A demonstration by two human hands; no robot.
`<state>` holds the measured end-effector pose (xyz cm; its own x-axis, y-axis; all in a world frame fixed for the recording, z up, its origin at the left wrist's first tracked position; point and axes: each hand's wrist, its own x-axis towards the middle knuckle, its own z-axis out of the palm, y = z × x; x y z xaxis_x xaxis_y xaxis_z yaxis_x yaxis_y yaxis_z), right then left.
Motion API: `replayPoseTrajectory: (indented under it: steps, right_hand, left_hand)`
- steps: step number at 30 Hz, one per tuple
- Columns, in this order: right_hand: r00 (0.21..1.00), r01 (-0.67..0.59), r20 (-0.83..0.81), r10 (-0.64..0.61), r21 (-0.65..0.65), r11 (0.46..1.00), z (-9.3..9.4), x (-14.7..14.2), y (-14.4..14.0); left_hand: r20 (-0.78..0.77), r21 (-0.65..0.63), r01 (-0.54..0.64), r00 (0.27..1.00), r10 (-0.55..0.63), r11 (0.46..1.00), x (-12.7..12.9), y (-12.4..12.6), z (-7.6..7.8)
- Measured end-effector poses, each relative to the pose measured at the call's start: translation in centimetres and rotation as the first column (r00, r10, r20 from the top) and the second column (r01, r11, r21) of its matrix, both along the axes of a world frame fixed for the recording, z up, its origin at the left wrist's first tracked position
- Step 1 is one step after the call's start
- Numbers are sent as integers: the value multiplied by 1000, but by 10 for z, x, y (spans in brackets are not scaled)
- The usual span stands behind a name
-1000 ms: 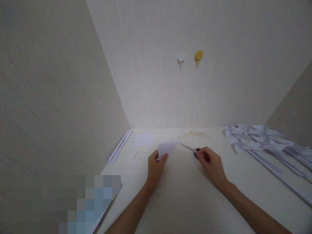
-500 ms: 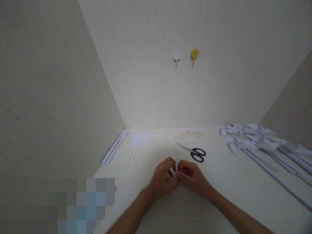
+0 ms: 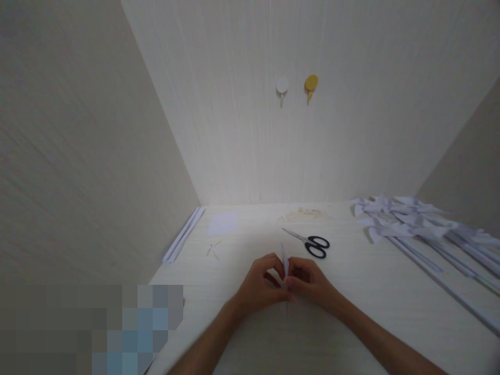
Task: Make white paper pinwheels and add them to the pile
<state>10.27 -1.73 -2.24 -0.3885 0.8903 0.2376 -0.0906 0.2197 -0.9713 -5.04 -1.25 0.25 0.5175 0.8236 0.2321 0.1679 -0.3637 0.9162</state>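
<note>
Near the front middle of the table, my left hand [image 3: 262, 281] and my right hand [image 3: 308, 278] meet around a thin piece of white paper [image 3: 286, 266], seen nearly edge-on. Fingers of both hands pinch it, and its narrow ends show above and below the fingertips. How it is folded I cannot make out. Just beyond my right hand lies a pair of scissors [image 3: 312, 245] with black handles, its blades pointing to the far left.
White paper flowers on rolled-paper stems [image 3: 414, 226] lie along the right side. At the left wall are rolled paper sticks [image 3: 183, 235], near a white paper square [image 3: 223, 223]. Small tan bits [image 3: 310, 212] lie at the back. Two hooks, white [image 3: 282, 85] and yellow [image 3: 311, 82], hang on the wall.
The paper has turned slightly between my hands, and its lower end now shows below my fingers. My left thumb has stretched a little to the right. The scissors have stayed in place.
</note>
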Motion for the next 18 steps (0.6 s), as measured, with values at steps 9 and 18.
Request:
replayPoseTrajectory:
  steps: [9, 18]
  right_hand:
    - [1000, -1, -3, 1, -55, 998, 4, 1, -1]
    - [975, 195, -103, -197, -30, 980, 10, 5, 0]
  left_hand:
    - [78, -106, 28, 997, -20, 994, -2, 6, -8]
    - [233, -239, -29, 969, 87, 971, 1, 9, -8]
